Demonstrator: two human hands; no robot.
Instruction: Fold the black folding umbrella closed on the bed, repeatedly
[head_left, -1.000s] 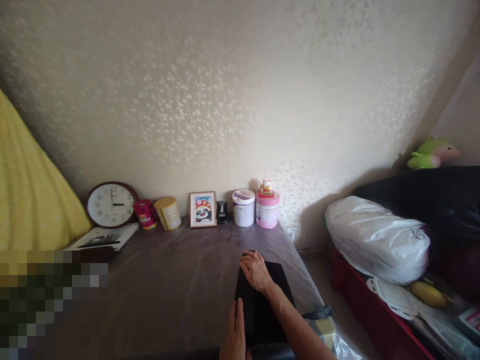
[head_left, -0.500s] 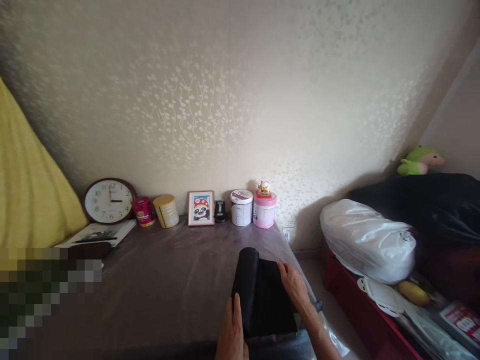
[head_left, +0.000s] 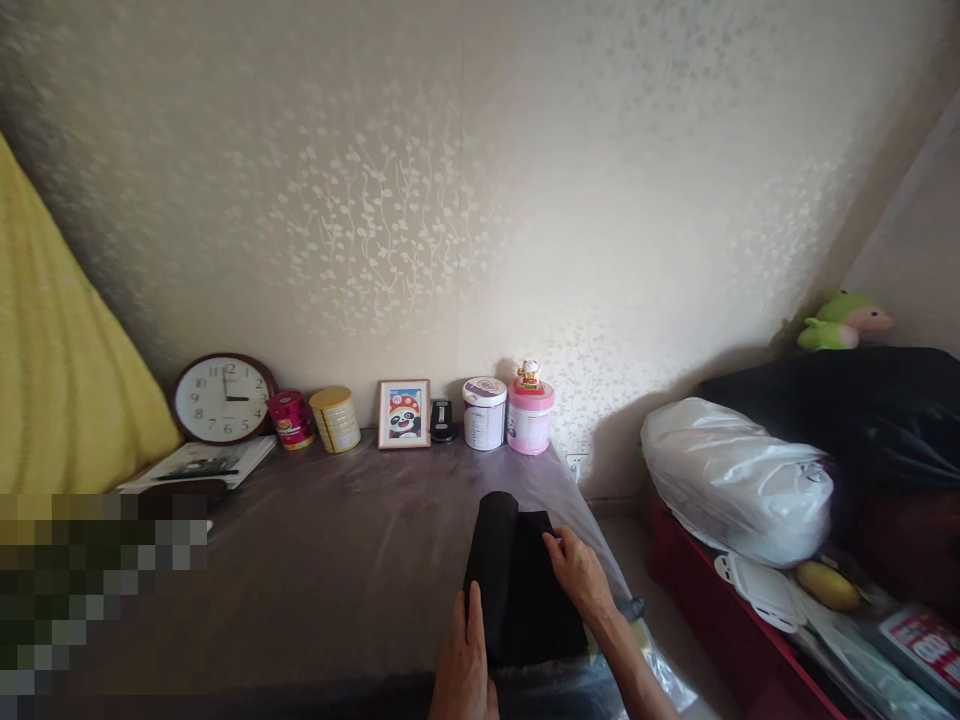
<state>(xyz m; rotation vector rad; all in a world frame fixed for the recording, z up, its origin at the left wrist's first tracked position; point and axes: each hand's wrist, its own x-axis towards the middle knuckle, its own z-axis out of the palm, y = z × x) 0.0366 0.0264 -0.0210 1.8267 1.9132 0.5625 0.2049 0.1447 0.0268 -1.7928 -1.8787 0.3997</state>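
A piece of black cloth (head_left: 544, 610) lies near the front right of the covered table, its left part made into a thick roll (head_left: 493, 560) and its right part flat. My left hand (head_left: 466, 655) holds the roll's lower left side, fingers long against it, thumb near the lower end. At the flat part's upper right edge, my right hand (head_left: 577, 570) pinches the cloth between thumb and fingers. The cloth's underside is hidden.
Along the wall stand a clock (head_left: 225, 398), a pink can (head_left: 291, 420), a yellow can (head_left: 336, 420), a framed panda picture (head_left: 405, 415) and two tubs with lids (head_left: 484, 415). Beyond the table's right edge is a red box (head_left: 720, 590) with a white bag (head_left: 739, 480).
My right hand has shifted slightly left, drawing the cloth's right edge closer to the roll. The left hand stays nearly in place. The view has moved a little.
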